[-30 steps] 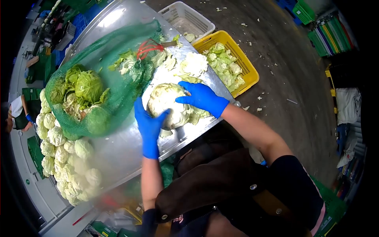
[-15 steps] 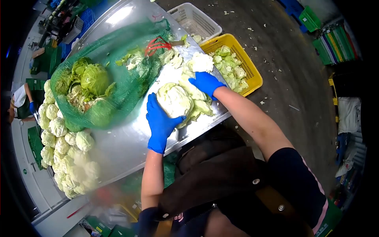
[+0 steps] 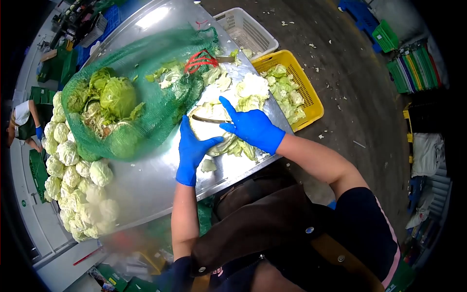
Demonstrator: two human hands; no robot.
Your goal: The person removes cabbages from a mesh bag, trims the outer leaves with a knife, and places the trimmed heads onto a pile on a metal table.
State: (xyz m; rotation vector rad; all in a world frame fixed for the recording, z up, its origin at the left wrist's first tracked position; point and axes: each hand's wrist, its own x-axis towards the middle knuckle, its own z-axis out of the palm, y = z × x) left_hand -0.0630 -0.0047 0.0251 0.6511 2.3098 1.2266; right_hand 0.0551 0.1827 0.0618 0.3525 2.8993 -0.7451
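A pale cabbage (image 3: 206,130) sits on the metal table in front of me. My left hand (image 3: 193,148), in a blue glove, grips its near left side, thumb and fingers spread around it. Across the top of the cabbage runs a narrow dark knife blade (image 3: 210,119). My right hand (image 3: 255,129), also gloved in blue, holds the knife from the right, its handle hidden, with the index finger stretched out over the cabbage. Loose cabbage leaves (image 3: 252,90) lie beyond my right hand, and more trimmings spread beneath it.
A green mesh bag (image 3: 146,92) with untrimmed cabbages (image 3: 118,97) covers the table's far left. Pale cabbages (image 3: 68,153) are piled at the left edge. Beyond the right edge stand a yellow crate (image 3: 311,92) of leaves and a white crate (image 3: 265,41). Another person (image 3: 24,114) stands far left.
My right hand has moved from the loose leaves down and left to the cabbage, where a blade now shows. The left hand stays around the cabbage.
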